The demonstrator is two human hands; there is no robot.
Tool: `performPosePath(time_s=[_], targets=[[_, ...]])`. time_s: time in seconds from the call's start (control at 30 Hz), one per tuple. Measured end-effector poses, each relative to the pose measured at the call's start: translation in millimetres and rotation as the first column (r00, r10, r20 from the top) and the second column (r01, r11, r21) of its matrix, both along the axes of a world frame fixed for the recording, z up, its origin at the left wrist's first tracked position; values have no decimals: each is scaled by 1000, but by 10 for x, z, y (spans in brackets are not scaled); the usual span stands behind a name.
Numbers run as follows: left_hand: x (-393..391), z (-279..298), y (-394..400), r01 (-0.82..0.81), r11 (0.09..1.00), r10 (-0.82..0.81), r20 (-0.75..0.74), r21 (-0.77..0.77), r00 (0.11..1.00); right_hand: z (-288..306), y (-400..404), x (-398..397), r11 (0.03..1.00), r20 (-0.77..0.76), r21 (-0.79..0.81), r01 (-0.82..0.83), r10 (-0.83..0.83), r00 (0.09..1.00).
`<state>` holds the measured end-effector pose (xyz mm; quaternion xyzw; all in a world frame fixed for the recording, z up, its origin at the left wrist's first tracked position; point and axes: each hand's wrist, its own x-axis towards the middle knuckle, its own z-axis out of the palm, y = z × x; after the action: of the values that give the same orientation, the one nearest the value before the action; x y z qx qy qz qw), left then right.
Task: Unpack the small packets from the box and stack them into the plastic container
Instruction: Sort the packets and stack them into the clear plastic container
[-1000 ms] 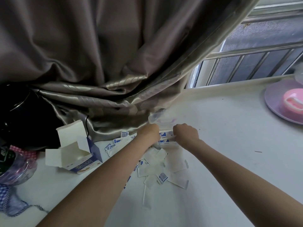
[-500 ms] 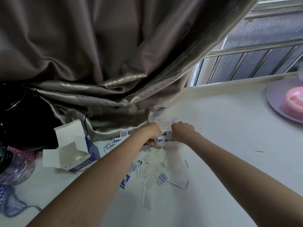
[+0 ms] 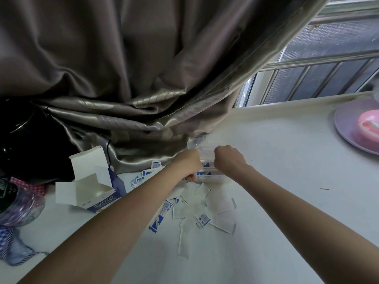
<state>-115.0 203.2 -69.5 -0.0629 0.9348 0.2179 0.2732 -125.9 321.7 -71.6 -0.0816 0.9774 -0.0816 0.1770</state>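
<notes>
Both of the person's hands meet at a clear plastic container (image 3: 207, 171) standing on the white tabletop (image 3: 287, 181), just in front of a bunched grey curtain (image 3: 143, 78). The left hand (image 3: 189, 163) is curled against the container's left side, fingertips showing under it; the right hand (image 3: 229, 158) is curled at its right side. It looks as if both grip the container, though the fingers are mostly hidden. Blue-and-white packets show through the container's wall. Loose small packets (image 3: 196, 210) lie scattered on the tabletop just in front of it, between the forearms, some face down. The opened box (image 3: 96, 185) lies on its side to the left, flaps spread. A purple plate (image 3: 346, 128) holding a pink object sits far right
</notes>
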Motion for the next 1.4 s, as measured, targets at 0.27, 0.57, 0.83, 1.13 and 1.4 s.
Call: performPosePath(time_s=[0.27, 0.57, 0.83, 1.13, 1.4], targets=[[570, -91, -447, 70, 997, -46, -583, 18, 811, -101, -273, 588, 901, -246, -224, -371, 316, 916], [1214, -649, -983, 60, 949, -70, -22, -309, 997, -549, -505, 990, 932, 52, 19, -361, 360, 932], [1169, -622, -1005, 27, 988, -36, -58, -151, 998, -587, -485, 1013, 924, -34, -26, -383, 382, 924], [1227, -599, -1095, -374, 765, 403, 63, 524, 913, -453, -547, 889, 654, 300, -668, 355, -200, 933], [1284, -500, -1230, -482, 657, 479, 172, 580, 861, -511, -564, 986, 715, 371, -536, 449, -278, 886]])
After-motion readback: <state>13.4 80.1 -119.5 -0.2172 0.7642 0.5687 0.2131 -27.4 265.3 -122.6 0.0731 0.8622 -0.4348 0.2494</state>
